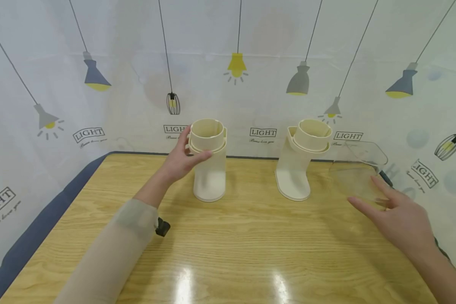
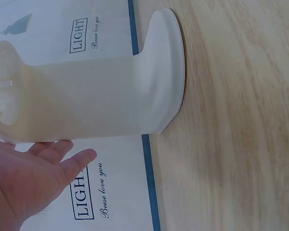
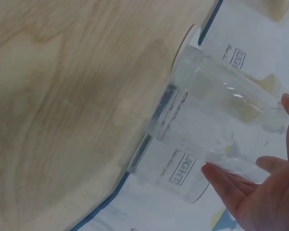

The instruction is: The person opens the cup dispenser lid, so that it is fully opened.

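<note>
My left hand (image 1: 180, 162) grips the upper part of a cream stand (image 1: 210, 179), its thumb across the front below the round collar (image 1: 207, 135) on top. This stand is upright on its flat rounded foot (image 2: 166, 72), seen from the side in the left wrist view. My right hand (image 1: 406, 219) holds a clear see-through container (image 3: 231, 103) between thumb and fingers, near the table's back right. A second cream stand (image 1: 294, 175), with a matching round collar (image 1: 313, 135), stands between the two hands, nearer the container.
A wood-grain table (image 1: 228, 245) with a dark blue back edge (image 1: 251, 158) lies under everything. Right behind it hangs a white backdrop (image 1: 205, 42) printed with lamps and lettering. A black device (image 1: 162, 227) is fixed at my left wrist.
</note>
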The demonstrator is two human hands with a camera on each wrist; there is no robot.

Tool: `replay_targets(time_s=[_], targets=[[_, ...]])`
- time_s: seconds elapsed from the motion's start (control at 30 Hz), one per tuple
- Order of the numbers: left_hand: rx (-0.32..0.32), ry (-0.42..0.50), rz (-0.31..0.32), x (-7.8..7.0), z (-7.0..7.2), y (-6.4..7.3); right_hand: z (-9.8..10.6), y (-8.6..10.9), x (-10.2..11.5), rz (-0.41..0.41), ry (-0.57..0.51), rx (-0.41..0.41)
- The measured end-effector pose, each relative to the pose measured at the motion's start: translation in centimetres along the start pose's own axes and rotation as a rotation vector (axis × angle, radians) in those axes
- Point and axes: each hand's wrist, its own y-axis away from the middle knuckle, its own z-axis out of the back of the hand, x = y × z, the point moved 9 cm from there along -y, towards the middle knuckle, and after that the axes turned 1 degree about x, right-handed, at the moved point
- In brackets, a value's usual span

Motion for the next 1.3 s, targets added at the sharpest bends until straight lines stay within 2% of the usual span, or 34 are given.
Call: replay_targets(time_s=[0.3,0.47,0.77,1.0,1.3], targets=[[-0.001,-0.016,-0.002,-0.1,0.0,-0.6,0.9,-0.3,-4.9,-0.092,0.087,-0.025],[0.001,-0.010,-0.005,-0.3,0.1,-0.6,1.1,-0.2,-6.6,-0.145,0.088,-0.035],[-0.003,0.003,-0.004,-0.1,0.2,-0.6,0.9,-1.1,-8.0,-0.111,0.086,-0.055],[-0.006,0.008,0.001,0.0,0.1,-0.5,0.6,-1.6,-8.4,-0.128,0.055,-0.029],[-0.011,-0.005,-0.002,0.0,-0.1,-0.4,0.4,-1.8,-8.4,-0.132,0.070,-0.011]])
